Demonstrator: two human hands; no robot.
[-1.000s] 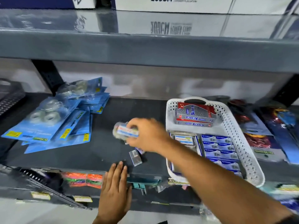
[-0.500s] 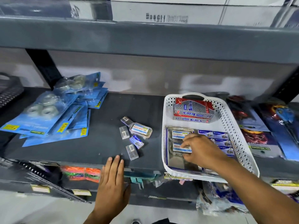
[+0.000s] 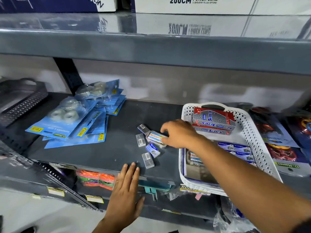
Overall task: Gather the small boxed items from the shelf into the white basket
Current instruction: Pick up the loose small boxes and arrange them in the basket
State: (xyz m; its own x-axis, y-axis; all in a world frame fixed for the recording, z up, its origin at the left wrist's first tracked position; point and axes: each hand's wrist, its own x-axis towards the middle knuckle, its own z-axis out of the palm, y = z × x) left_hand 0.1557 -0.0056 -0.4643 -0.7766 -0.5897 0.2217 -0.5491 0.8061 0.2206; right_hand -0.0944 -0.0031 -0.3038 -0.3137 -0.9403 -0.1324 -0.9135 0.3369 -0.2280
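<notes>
Several small boxed items lie on the dark shelf [image 3: 104, 153]: a clear plastic box with a label [image 3: 155, 137], grey boxes [image 3: 140, 140] [image 3: 148, 160] [image 3: 143, 128] and a blue box [image 3: 152, 150]. My right hand [image 3: 178, 134] reaches over from the right, its fingers closing around the clear plastic box, which still rests on the shelf. My left hand [image 3: 125, 197] lies flat with spread fingers on the shelf's front edge. The white basket [image 3: 252, 132] stands to the right, holding a red-and-grey box [image 3: 212, 121] and blue boxes [image 3: 235, 148].
Blue blister packs of tape [image 3: 74, 121] lie fanned out at the left. A dark perforated tray [image 3: 20, 101] sits at far left. Packaged goods [image 3: 282, 148] lie right of the basket. An upper shelf [image 3: 151, 47] with cartons overhangs. Orange items [image 3: 96, 179] show on the lower shelf.
My right hand left the basket, where it had set down a box, and moved left back to the shelf, onto the clear plastic box. My left hand stayed put.
</notes>
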